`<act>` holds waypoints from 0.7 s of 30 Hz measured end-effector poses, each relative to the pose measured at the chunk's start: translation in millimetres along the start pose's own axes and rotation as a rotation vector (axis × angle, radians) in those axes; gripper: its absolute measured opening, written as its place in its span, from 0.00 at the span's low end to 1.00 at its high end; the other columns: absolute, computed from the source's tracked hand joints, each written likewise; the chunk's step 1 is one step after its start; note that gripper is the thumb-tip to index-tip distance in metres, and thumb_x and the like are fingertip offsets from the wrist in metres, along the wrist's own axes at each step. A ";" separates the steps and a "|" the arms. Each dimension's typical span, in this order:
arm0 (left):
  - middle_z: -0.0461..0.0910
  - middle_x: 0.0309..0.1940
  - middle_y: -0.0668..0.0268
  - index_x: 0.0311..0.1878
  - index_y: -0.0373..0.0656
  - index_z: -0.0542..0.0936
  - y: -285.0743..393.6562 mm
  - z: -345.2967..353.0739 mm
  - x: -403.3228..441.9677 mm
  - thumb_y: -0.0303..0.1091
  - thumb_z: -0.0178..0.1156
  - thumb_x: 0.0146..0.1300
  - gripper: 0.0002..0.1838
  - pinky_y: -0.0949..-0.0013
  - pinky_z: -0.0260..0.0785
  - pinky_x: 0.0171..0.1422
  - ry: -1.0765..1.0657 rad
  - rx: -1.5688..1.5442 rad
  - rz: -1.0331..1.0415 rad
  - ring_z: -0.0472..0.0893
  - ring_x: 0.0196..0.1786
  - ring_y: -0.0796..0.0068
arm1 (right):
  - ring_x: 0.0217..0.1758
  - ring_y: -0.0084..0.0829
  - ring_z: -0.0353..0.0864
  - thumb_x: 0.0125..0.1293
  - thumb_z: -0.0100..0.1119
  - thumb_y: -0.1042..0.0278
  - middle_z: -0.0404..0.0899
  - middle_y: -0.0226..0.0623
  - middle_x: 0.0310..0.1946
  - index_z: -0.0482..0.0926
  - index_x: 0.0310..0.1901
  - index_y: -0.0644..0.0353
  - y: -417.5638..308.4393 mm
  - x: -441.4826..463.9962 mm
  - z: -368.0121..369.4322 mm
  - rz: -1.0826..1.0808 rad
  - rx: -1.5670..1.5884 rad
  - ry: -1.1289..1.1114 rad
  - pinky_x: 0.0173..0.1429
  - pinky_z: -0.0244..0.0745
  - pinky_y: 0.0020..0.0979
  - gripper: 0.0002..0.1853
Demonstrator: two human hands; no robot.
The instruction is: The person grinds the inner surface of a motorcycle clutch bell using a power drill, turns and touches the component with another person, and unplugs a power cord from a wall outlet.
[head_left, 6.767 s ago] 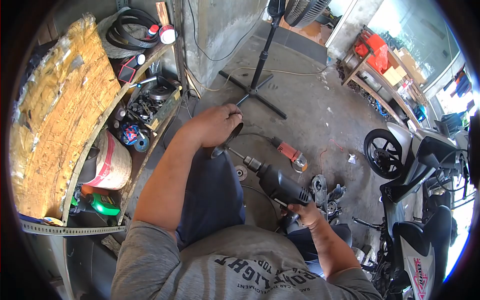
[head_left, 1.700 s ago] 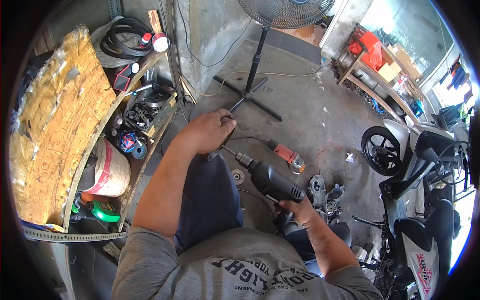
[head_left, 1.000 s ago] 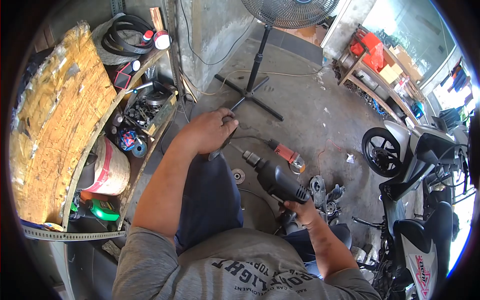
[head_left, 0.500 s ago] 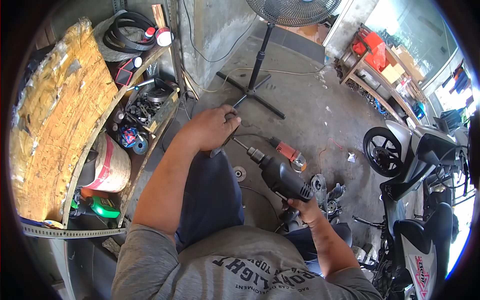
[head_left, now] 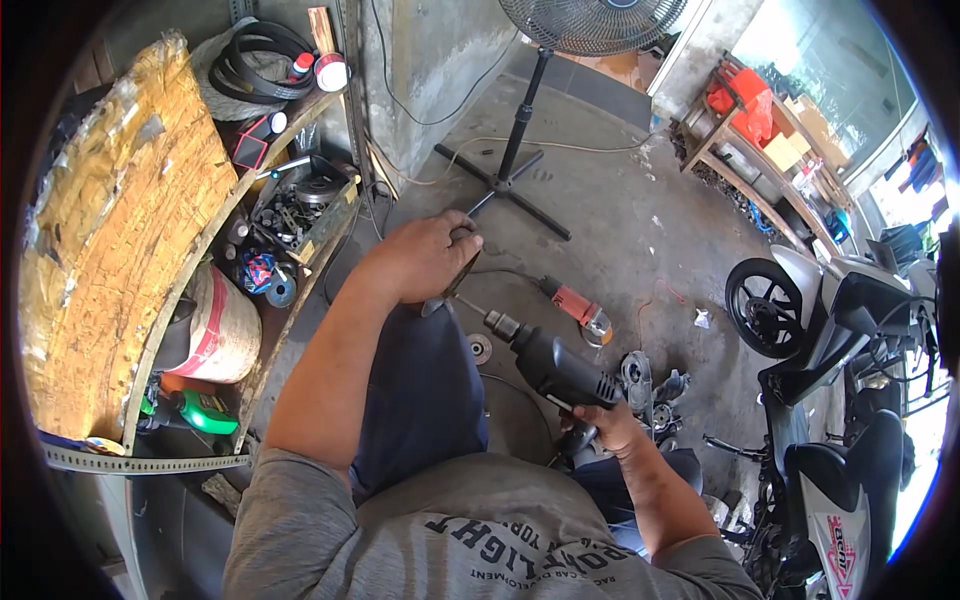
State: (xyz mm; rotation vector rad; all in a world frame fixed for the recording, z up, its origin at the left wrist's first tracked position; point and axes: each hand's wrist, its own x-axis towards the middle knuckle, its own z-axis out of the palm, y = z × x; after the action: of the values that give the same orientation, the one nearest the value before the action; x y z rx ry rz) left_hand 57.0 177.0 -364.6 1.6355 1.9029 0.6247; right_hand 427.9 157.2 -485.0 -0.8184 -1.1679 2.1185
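Note:
A black power drill is held by its rear grip in my right hand, its chuck pointing up and left. The thin bit in the chuck reaches to a dark, curved metal part. My left hand is closed round that part above my left knee and hides most of it. Whether the bit touches the metal I cannot tell. On the floor beyond the drill lies a red angle grinder. A small round disc lies beside my left knee.
Ahead stands a black pedestal fan. Metal engine parts lie right of the drill. A motorcycle stands at the right. Shelves with a parts tray and a bucket are at the left. Cords cross the floor.
The drill has shifted slightly left and its bit is nearer the metal part than a second ago. My left hand keeps its hold. The fan head has turned since the earliest frame.

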 end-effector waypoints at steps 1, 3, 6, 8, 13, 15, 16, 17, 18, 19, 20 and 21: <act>0.85 0.52 0.57 0.61 0.41 0.78 -0.4 0.2 0.5 0.47 0.52 0.74 0.22 0.58 0.72 0.60 0.006 -0.007 0.017 0.83 0.52 0.53 | 0.30 0.37 0.82 0.59 0.66 0.80 0.82 0.46 0.36 0.74 0.59 0.68 1.2 0.0 -0.3 -0.002 -0.014 0.002 0.39 0.81 0.36 0.25; 0.85 0.51 0.57 0.60 0.41 0.78 -2.9 0.1 -0.1 0.47 0.52 0.74 0.22 0.58 0.73 0.60 0.018 -0.020 0.045 0.83 0.52 0.52 | 0.30 0.37 0.82 0.59 0.66 0.81 0.82 0.47 0.36 0.74 0.60 0.69 4.0 1.4 -0.7 -0.002 -0.041 0.002 0.39 0.81 0.36 0.25; 0.86 0.50 0.56 0.60 0.40 0.79 -2.6 -1.6 -3.3 0.48 0.51 0.74 0.23 0.57 0.73 0.58 0.032 0.005 0.048 0.83 0.51 0.52 | 0.31 0.37 0.82 0.59 0.67 0.80 0.82 0.46 0.36 0.73 0.60 0.69 5.3 0.6 -3.7 0.030 -0.025 0.000 0.39 0.81 0.36 0.26; 0.86 0.49 0.56 0.59 0.39 0.79 -0.9 -2.3 -3.4 0.49 0.51 0.74 0.24 0.56 0.74 0.56 0.047 0.029 0.059 0.84 0.50 0.51 | 0.31 0.37 0.82 0.59 0.67 0.80 0.82 0.46 0.36 0.73 0.60 0.69 3.5 0.0 -6.1 0.057 -0.013 0.001 0.40 0.81 0.36 0.26; 0.86 0.48 0.56 0.58 0.39 0.79 -4.7 -0.2 0.9 0.49 0.51 0.74 0.24 0.56 0.74 0.56 0.033 0.004 0.058 0.84 0.50 0.51 | 0.31 0.37 0.82 0.58 0.68 0.79 0.82 0.46 0.36 0.73 0.60 0.69 0.6 2.1 -6.0 0.074 0.053 -0.056 0.40 0.82 0.36 0.27; 0.86 0.48 0.56 0.58 0.39 0.79 -2.9 -1.0 0.4 0.49 0.51 0.74 0.24 0.56 0.74 0.56 0.033 0.010 0.054 0.84 0.50 0.51 | 0.31 0.38 0.82 0.58 0.68 0.79 0.82 0.47 0.36 0.73 0.60 0.69 0.4 2.5 -7.9 0.072 0.012 -0.051 0.40 0.82 0.36 0.27; 0.86 0.48 0.56 0.58 0.39 0.79 -1.5 -1.4 -0.3 0.49 0.51 0.74 0.24 0.56 0.74 0.56 0.033 0.016 0.050 0.84 0.50 0.51 | 0.31 0.38 0.83 0.58 0.68 0.78 0.82 0.47 0.36 0.73 0.60 0.69 0.6 2.3 -9.7 0.071 -0.030 -0.045 0.40 0.82 0.36 0.27; 0.86 0.48 0.56 0.58 0.39 0.79 0.0 -1.6 -1.1 0.49 0.51 0.73 0.24 0.56 0.73 0.56 0.031 0.022 0.046 0.84 0.50 0.51 | 0.30 0.38 0.83 0.58 0.68 0.78 0.82 0.47 0.36 0.73 0.60 0.69 0.8 1.6 -11.6 0.071 -0.070 -0.039 0.40 0.82 0.36 0.27; 0.87 0.48 0.56 0.58 0.39 0.79 1.4 -2.5 -0.8 0.49 0.51 0.73 0.24 0.56 0.73 0.56 0.031 0.031 0.042 0.84 0.50 0.51 | 0.30 0.39 0.83 0.58 0.68 0.78 0.82 0.47 0.36 0.73 0.60 0.69 0.9 2.1 -13.2 0.068 -0.109 -0.035 0.40 0.82 0.36 0.27; 0.87 0.48 0.56 0.58 0.39 0.79 2.4 -4.1 0.2 0.49 0.51 0.73 0.24 0.56 0.73 0.56 0.032 0.035 0.044 0.84 0.50 0.51 | 0.30 0.39 0.83 0.58 0.68 0.78 0.82 0.47 0.36 0.73 0.60 0.69 0.8 3.9 -15.1 0.064 -0.107 -0.036 0.40 0.82 0.36 0.27; 0.87 0.47 0.56 0.59 0.39 0.79 2.7 -5.6 1.0 0.49 0.51 0.73 0.24 0.56 0.73 0.56 0.031 0.041 0.046 0.84 0.50 0.51 | 0.30 0.39 0.83 0.58 0.68 0.78 0.82 0.47 0.36 0.74 0.59 0.69 1.3 5.8 -17.6 0.050 -0.106 -0.018 0.40 0.82 0.36 0.26; 0.87 0.47 0.56 0.59 0.39 0.79 2.3 -5.0 0.5 0.49 0.51 0.73 0.24 0.56 0.73 0.56 0.026 0.044 0.044 0.84 0.49 0.51 | 0.30 0.39 0.83 0.58 0.67 0.78 0.82 0.47 0.35 0.74 0.59 0.70 2.9 5.2 -20.3 0.042 -0.104 0.003 0.40 0.82 0.36 0.26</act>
State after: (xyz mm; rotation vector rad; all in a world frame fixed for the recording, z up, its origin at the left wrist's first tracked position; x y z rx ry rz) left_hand 55.2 177.9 -359.4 1.7088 1.9157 0.6287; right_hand 439.0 170.2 -497.5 -0.8992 -1.2792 2.1040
